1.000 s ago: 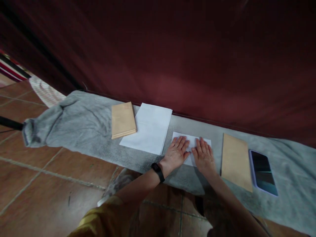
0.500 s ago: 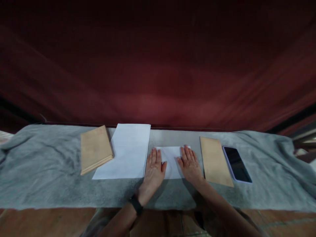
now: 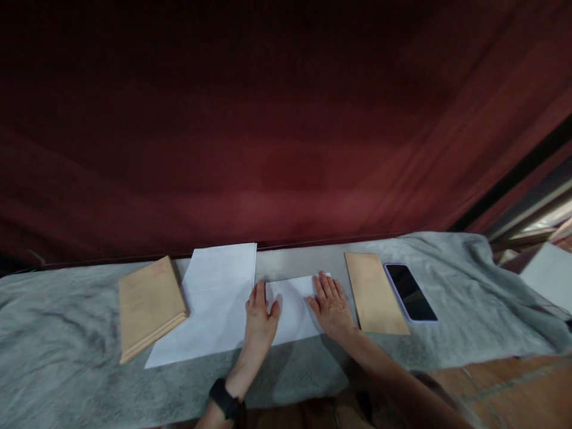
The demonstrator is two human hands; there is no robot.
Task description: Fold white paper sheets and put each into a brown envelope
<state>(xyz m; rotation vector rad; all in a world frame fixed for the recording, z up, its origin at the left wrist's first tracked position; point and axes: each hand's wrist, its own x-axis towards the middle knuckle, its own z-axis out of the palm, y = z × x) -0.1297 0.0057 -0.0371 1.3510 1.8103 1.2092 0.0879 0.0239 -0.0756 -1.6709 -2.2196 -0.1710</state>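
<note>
Right fingers slightly parted — touching white paper.

Head view, single: looking forward and down from above the near edge of the cloth-covered counter, facing the dark red backdrop. Taking in the counter's length at close range.

Envelope stack at left, overlapping the large sheets, folded paper right of them, then single envelope, phone just beyond, all on the cloth.
</note>
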